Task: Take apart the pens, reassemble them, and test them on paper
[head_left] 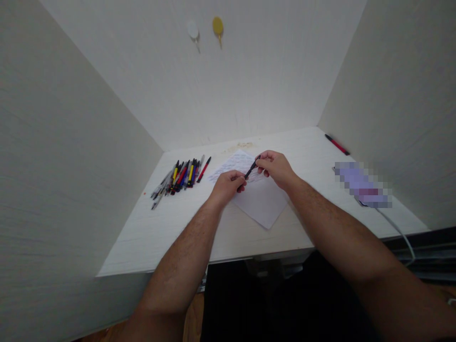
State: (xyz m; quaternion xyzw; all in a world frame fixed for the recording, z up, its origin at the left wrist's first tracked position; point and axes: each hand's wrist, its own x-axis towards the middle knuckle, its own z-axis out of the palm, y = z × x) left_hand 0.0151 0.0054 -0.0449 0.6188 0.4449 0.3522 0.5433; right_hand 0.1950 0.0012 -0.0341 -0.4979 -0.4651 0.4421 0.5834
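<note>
A black pen (252, 168) slants between my two hands above a sheet of paper (262, 205). My left hand (230, 184) is closed around its lower end. The fingertips of my right hand (273, 166) pinch its upper end. Rows of handwriting or scribbles cover the far part of the paper, while the near part is blank. To the left of my left hand lies a pile of pens (183, 175) with red, yellow, blue and clear barrels. One red and black pen (204, 169) rests at the pile's right side.
A red and black pen (337, 144) lies by the right wall. Near it is a blurred, pixelated flat object (359, 184) with a white cable (399, 230) running off the desk (149, 251). Two hooks, one white (193, 31) and one yellow (218, 26), are on the back wall.
</note>
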